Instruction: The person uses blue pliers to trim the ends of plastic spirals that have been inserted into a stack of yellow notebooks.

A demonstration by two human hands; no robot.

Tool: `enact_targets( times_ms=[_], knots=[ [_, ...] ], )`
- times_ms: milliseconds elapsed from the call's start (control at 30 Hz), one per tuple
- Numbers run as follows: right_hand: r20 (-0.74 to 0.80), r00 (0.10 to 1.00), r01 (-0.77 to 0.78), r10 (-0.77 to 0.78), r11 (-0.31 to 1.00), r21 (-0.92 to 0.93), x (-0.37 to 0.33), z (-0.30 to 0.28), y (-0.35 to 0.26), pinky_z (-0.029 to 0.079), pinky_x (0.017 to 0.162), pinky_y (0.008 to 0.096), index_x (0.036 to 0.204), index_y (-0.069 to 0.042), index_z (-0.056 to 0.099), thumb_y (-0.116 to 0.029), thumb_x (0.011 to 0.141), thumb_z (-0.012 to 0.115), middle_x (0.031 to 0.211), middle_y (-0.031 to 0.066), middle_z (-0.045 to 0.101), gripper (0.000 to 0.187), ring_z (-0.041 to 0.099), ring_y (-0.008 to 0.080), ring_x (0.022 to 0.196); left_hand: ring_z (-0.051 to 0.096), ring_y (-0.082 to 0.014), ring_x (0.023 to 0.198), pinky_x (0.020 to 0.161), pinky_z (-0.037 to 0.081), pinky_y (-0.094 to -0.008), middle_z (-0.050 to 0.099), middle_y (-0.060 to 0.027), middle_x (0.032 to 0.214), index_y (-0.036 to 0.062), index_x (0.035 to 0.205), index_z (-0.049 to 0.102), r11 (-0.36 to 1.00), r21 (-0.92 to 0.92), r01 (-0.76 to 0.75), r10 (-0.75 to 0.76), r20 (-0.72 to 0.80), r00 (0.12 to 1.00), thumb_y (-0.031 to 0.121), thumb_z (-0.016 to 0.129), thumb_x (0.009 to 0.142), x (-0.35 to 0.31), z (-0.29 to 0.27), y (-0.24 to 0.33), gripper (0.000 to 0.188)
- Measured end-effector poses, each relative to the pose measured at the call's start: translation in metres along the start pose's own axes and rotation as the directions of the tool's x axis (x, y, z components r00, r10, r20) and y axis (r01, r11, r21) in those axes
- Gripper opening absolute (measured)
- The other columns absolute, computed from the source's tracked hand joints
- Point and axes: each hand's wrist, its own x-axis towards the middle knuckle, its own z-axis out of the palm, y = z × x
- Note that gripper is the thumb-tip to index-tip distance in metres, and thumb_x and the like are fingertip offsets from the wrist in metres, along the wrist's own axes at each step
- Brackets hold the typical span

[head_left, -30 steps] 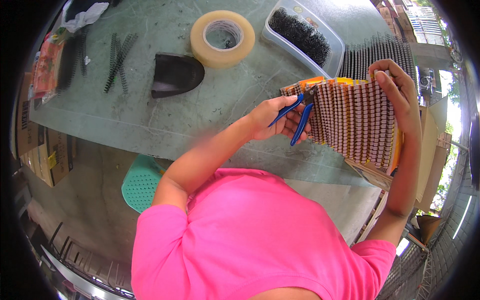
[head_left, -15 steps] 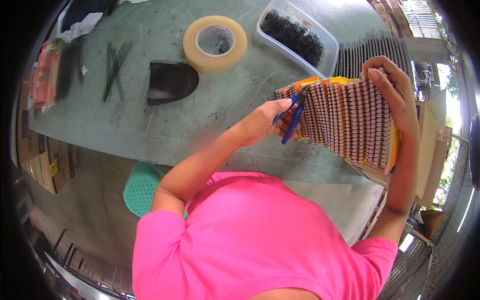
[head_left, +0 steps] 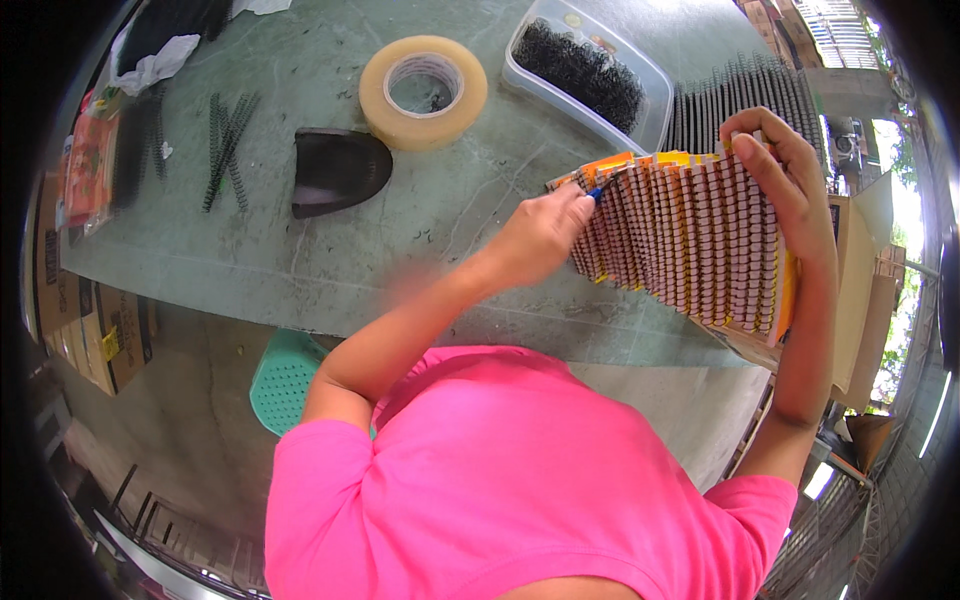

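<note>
A stack of spiral-bound notebooks (head_left: 690, 240) with orange and yellow covers stands at the right of the table, its rows of dark coil bindings turned toward me. My right hand (head_left: 785, 175) grips the stack's far right corner, thumb on the near side and fingers over the edge. Closed around small blue-handled cutters (head_left: 597, 192), my left hand (head_left: 540, 235) is at the stack's left end. The cutters' dark tips meet the coil ends along the upper edge. Most of their handles are hidden behind my fingers.
Beyond the notebooks are a clear plastic tub (head_left: 655, 110) of black coil scraps and a row of black coils (head_left: 740, 110). A tape roll (head_left: 375, 90), a black curved piece (head_left: 340, 175) and loose coils (head_left: 228, 150) lie left. A green stool (head_left: 283, 385) stands below.
My left hand has turned over and moved slightly up with the cutters, so its back now covers the handles. My right hand and the stack stay nearly in place.
</note>
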Motion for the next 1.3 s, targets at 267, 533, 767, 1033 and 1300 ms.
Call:
enact_targets(
  times_ms=[267,533,767,1033,1300],
  knots=[
    [-0.015,1.0,0.023,-0.022,0.999,0.023,0.0,0.001,-0.001,0.033,0.056,0.0194,0.085,-0.001,0.057,-0.033,0.082,0.058,0.066,-0.0014,0.05,0.032,0.045,0.004,0.061,0.061,-0.0282,0.085,0.077,0.048,-0.0398,0.059,-0.0182,0.097,-0.0004,0.111,0.05,0.595,-0.684,0.421,-0.1,0.457,0.884,0.04,0.029,0.094,0.001,-0.011,-0.016,0.049],
    [-0.039,0.998,0.044,-0.046,0.997,-0.06,0.001,0.0,0.001,0.033,0.055,0.0197,0.085,-0.002,0.057,-0.035,0.082,0.058,0.065,-0.0015,0.05,0.033,0.044,0.004,0.061,0.061,-0.0272,0.076,0.07,0.048,-0.0396,0.06,-0.0172,0.09,0.0005,0.109,0.05,0.306,-0.788,0.534,0.022,0.567,0.824,0.038,0.027,0.095,0.012,-0.005,-0.029,0.046],
    [-0.028,0.999,0.034,-0.035,0.999,-0.021,0.001,0.0,0.003,0.032,0.054,0.0195,0.085,-0.002,0.057,-0.033,0.083,0.058,0.065,-0.0024,0.048,0.032,0.042,0.0034,0.06,0.059,-0.0242,0.07,0.063,0.047,-0.0353,0.057,-0.0181,0.08,0.0019,0.087,0.05,0.919,0.316,-0.237,0.323,-0.256,0.911,0.036,0.028,0.095,0.004,0.022,-0.017,0.041],
    [-0.034,0.998,0.052,-0.053,0.998,-0.022,0.0,-0.002,0.003,0.032,0.054,0.0193,0.085,-0.002,0.057,-0.034,0.083,0.058,0.063,-0.0023,0.048,0.032,0.043,0.0034,0.06,0.061,-0.0299,0.086,0.077,0.048,-0.0416,0.059,-0.0194,0.096,-0.0025,0.109,0.051,0.614,-0.7,0.365,-0.078,0.407,0.91,0.041,0.032,0.093,0.005,-0.009,-0.009,0.05],
    [-0.05,0.997,0.058,-0.061,0.997,-0.056,-0.001,0.0,0.002,0.033,0.055,0.0204,0.085,-0.002,0.057,-0.035,0.082,0.058,0.066,-0.0001,0.049,0.034,0.044,0.0048,0.061,0.062,-0.0279,0.078,0.071,0.049,-0.0397,0.061,-0.0181,0.093,-0.0012,0.108,0.05,0.271,-0.75,0.603,0.09,0.644,0.76,0.04,0.032,0.093,0.022,-0.016,-0.021,0.048]
  ],
)
